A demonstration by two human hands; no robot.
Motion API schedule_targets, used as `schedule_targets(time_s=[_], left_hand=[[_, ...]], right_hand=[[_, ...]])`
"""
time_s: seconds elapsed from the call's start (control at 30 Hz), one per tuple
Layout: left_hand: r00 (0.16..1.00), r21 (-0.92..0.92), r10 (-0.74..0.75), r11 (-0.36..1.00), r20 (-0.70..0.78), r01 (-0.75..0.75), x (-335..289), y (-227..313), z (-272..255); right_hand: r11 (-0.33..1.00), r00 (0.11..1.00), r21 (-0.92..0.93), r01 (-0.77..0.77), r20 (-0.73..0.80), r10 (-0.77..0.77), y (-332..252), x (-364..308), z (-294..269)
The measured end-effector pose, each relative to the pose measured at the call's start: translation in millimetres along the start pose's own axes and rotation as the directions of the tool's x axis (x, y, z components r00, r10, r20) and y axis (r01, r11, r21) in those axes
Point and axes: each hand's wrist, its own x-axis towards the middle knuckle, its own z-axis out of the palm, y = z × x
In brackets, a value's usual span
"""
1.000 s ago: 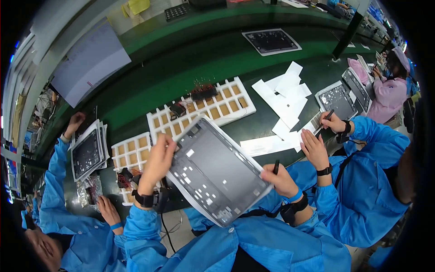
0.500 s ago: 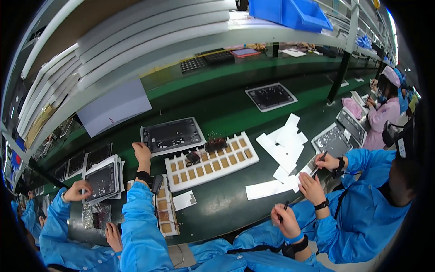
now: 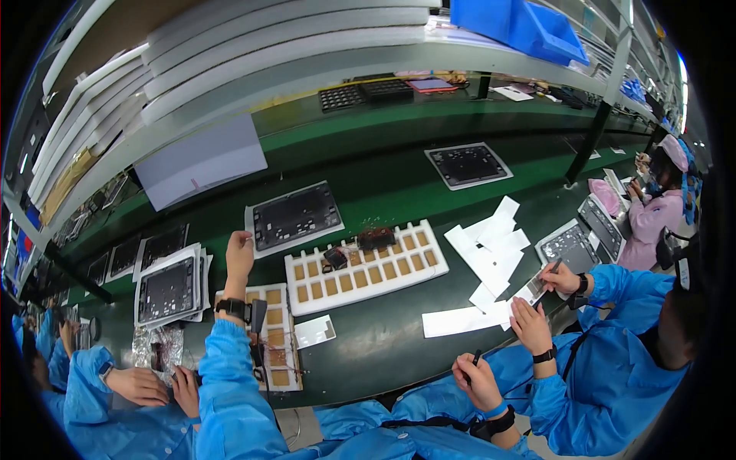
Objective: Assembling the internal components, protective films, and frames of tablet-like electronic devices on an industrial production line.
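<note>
My left hand point(image 3: 239, 249) is at the left edge of a flat black panel point(image 3: 299, 216) on a white backing sheet. Its fingertips are pinched together; whether they grip the sheet's edge is hidden. My right hand point(image 3: 480, 383) is closed round a slim black pen-like tool point(image 3: 476, 357) above the bench's front edge. In front of the panel lies a white foam tray point(image 3: 345, 300) with cardboard-coloured pockets, bearing dark small parts point(image 3: 376, 238) with wires. A second foam tray point(image 3: 297, 337), with thin wires across it, stands beside my left forearm.
White sheets point(image 3: 491, 249) lie at centre right, by a co-worker's hands point(image 3: 533, 322). At left are stacked panels point(image 3: 167, 295) and another co-worker's hands point(image 3: 142, 386). Another panel point(image 3: 468, 165) lies farther back. An overhead shelf point(image 3: 368, 57) bears foam boards and a blue bin point(image 3: 544, 34).
The panel has turned slightly anticlockwise, and my left fingers have drawn together at its edge. My right hand still holds the black tool. The left co-worker's hand has left the stack. The view has shifted.
</note>
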Motion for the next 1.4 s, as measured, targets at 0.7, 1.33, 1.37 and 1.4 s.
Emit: schedule_targets(time_s=[0.7,1.33,1.37,1.4], left_hand=[[0.884,0.268,0.328,0.866,0.332,-0.422,-301.0,113.1,60.7],[0.906,0.294,0.305,0.873,0.295,-0.389,-300.8,105.1,62.5],[0.906,0.287,0.3,0.877,0.298,-0.385,-300.5,105.6,61.7],[0.904,0.283,0.302,0.877,0.302,-0.388,-300.1,106.4,61.0]], right_hand=[[0.881,0.886,-0.396,0.26,0.46,-0.055,0.8,195.1,111.5],[0.847,0.897,-0.467,0.256,0.442,-0.028,-1.5,196.0,113.8],[0.846,0.892,-0.464,0.261,0.45,-0.028,-1.7,196.2,113.9],[0.853,0.893,-0.457,0.253,0.449,-0.024,-1.4,196.5,113.1]])
